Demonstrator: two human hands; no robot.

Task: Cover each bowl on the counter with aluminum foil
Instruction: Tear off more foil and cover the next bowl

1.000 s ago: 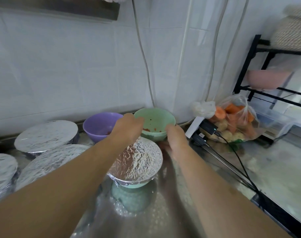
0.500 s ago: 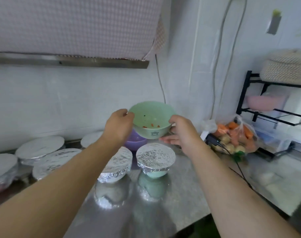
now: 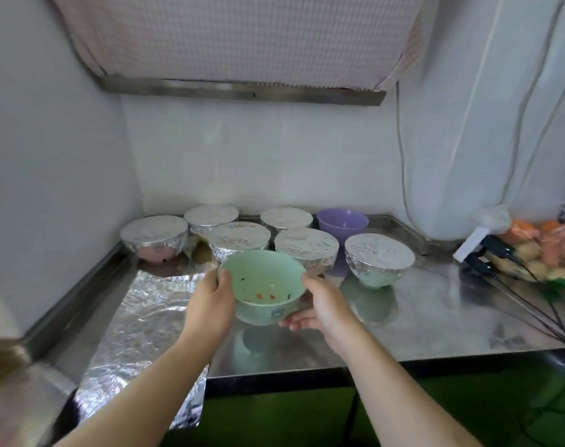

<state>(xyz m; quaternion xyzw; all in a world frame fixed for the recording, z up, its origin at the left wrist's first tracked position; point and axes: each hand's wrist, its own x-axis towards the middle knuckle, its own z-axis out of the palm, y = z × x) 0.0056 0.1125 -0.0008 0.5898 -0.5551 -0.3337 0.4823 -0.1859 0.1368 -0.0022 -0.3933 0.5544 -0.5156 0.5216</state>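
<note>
Both hands hold the green bowl (image 3: 264,287) above the steel tabletop (image 3: 435,317): the left hand (image 3: 210,304) grips its rim, the right hand (image 3: 319,309) cups its side and base. A foil sheet (image 3: 139,337) lies just left. Behind stand six foil-covered bowls (image 3: 379,258) and an uncovered purple bowl (image 3: 342,222).

Bowl (image 3: 264,287) between my left hand (image 3: 210,304) and right hand (image 3: 323,306) above the surface (image 3: 435,311), foil sheet (image 3: 139,333) to its left, covered bowls (image 3: 305,248) behind, uncovered bowl (image 3: 342,221) back right.
</note>
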